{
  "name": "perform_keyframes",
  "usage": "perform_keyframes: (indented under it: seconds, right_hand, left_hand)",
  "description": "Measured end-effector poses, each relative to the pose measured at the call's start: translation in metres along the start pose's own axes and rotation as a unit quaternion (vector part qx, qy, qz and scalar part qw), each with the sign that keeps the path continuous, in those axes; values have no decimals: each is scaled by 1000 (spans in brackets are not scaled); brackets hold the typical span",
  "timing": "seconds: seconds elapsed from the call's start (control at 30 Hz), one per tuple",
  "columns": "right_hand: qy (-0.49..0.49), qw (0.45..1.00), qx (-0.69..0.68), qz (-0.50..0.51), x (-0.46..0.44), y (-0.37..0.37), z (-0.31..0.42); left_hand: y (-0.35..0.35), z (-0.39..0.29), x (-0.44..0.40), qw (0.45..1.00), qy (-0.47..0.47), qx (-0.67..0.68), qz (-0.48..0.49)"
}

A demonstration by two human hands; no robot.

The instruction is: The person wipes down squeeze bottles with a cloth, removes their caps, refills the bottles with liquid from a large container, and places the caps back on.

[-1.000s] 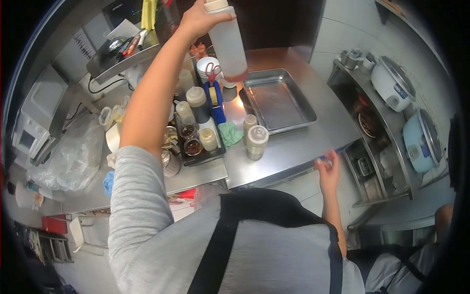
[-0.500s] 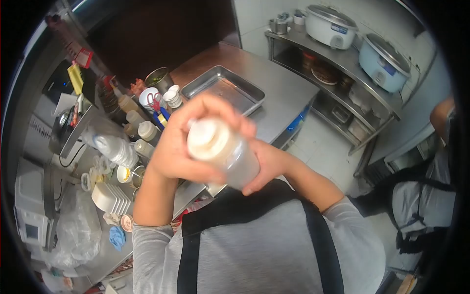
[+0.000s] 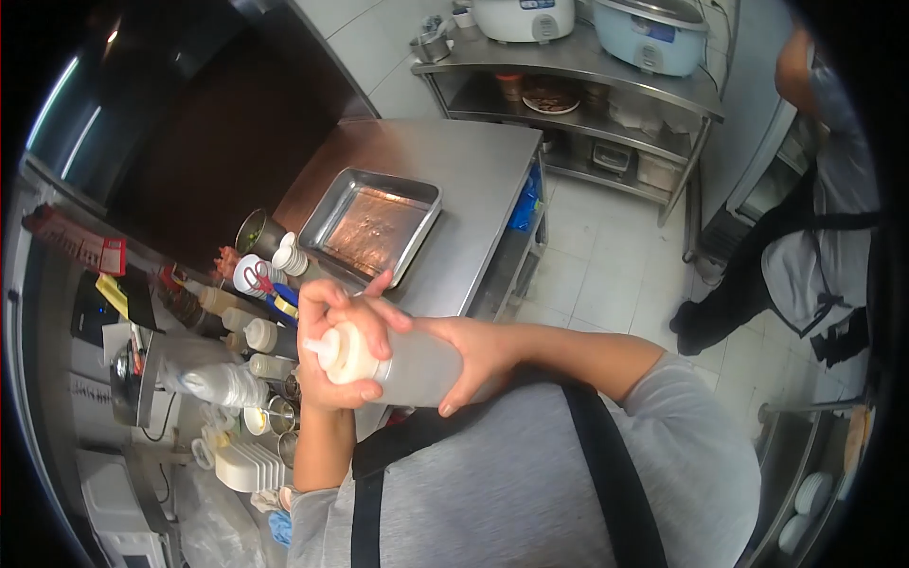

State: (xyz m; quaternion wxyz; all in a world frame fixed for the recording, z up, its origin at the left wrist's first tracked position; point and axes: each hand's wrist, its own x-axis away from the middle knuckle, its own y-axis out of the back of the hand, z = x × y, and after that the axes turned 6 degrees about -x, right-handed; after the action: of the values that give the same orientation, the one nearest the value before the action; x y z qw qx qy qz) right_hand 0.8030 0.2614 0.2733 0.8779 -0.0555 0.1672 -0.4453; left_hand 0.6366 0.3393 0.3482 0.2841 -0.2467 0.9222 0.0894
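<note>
A translucent squeeze bottle (image 3: 409, 367) with a cream cap (image 3: 348, 354) lies tilted nearly sideways in front of my chest. Around its cap are the curled fingers of my left hand (image 3: 333, 346), with one finger raised. My right hand (image 3: 473, 355) grips the body near the base, which is partly hidden by the palm. Beyond the hands, a rectangular metal tray (image 3: 417, 241) rests on the steel table (image 3: 473, 151).
Bottles (image 3: 260, 334), white cups (image 3: 290, 256) and red scissors (image 3: 256, 275) crowd the left side. Stacked white containers (image 3: 248, 468) stand nearer. Rice cookers (image 3: 651, 40) top a shelf (image 3: 568, 59) at the back. A person (image 3: 814, 218) stands at right.
My left hand has brought the bottle down from above the table to my chest, and my right hand has taken hold of its body. The bottle has tipped sideways. The view has turned right.
</note>
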Motion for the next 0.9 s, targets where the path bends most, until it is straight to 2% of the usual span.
perform_keyframes:
  seconds: [0.03,0.13,0.23,0.33,0.43,0.53,0.6,0.7,0.77,0.8,0.87,0.9]
  right_hand:
    - [3,1000,-10,-7,4,-3,2]
    - [66,993,91,-29,13,-7,10]
    - [72,982,170,-51,22,-10,25]
    - [95,962,230,-115,23,-10,21]
    - [55,950,240,-193,23,-6,32]
    - [85,927,254,-263,9,14,25]
    - [77,883,317,-337,-2,23,13]
    - [100,803,411,-419,-12,50,-27]
    - [98,741,489,-450,-15,71,-61]
    - [80,762,469,-438,-9,75,-57]
    - [38,802,430,-413,7,84,-46]
    - [-4,817,380,-433,11,93,-42]
  left_hand:
    - [-4,-1,1,1000,5,-7,-3]
    - [-20,-9,0,998,1,-55,-8]
    - [-31,-17,-1,993,-11,-114,-6]
    - [-40,-16,-5,988,11,-146,-54]
    - [-36,-5,-19,983,26,-162,-82]
    - [-25,14,-38,979,57,-164,-109]
    - [-16,34,-46,976,76,-150,-135]
    - [-6,82,-49,943,110,-211,-232]
    - [2,124,-35,905,108,-307,-274]
    - [-3,132,-32,885,115,-347,-289]
    - [-11,127,-26,901,118,-345,-237]
    - [-13,120,-24,916,127,-318,-210]
